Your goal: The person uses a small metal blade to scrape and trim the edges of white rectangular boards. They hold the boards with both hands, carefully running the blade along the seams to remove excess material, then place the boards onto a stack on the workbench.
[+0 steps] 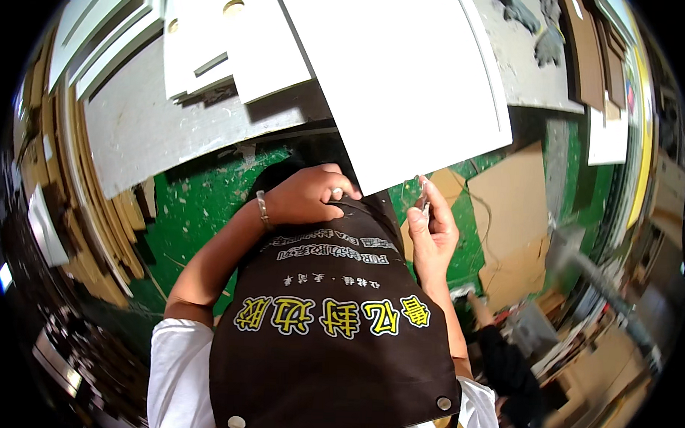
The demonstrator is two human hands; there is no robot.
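A large white panel (419,81) stretches away from me, its near corner close to my body. My left hand (301,196), with a ring and a wrist bracelet, is half curled beside that corner. One fingertip reaches the panel's edge; whether anything is inside the curled fingers is hidden. Just beyond the panel's near edge, to the right, my right hand (436,236) is closed, palm up. Between its thumb and fingers is a small, thin, shiny metal tool (425,208), whose exact kind I cannot make out. A dark printed apron (330,364) covers my front.
White cut boards (269,57) lie on a grey worktable (145,135) at left. Grey gloves (548,44) rest at upper right near brown panels (583,56). Cardboard (512,212) lies on the green floor (187,224). Another person's dark sleeve (507,371) shows at lower right.
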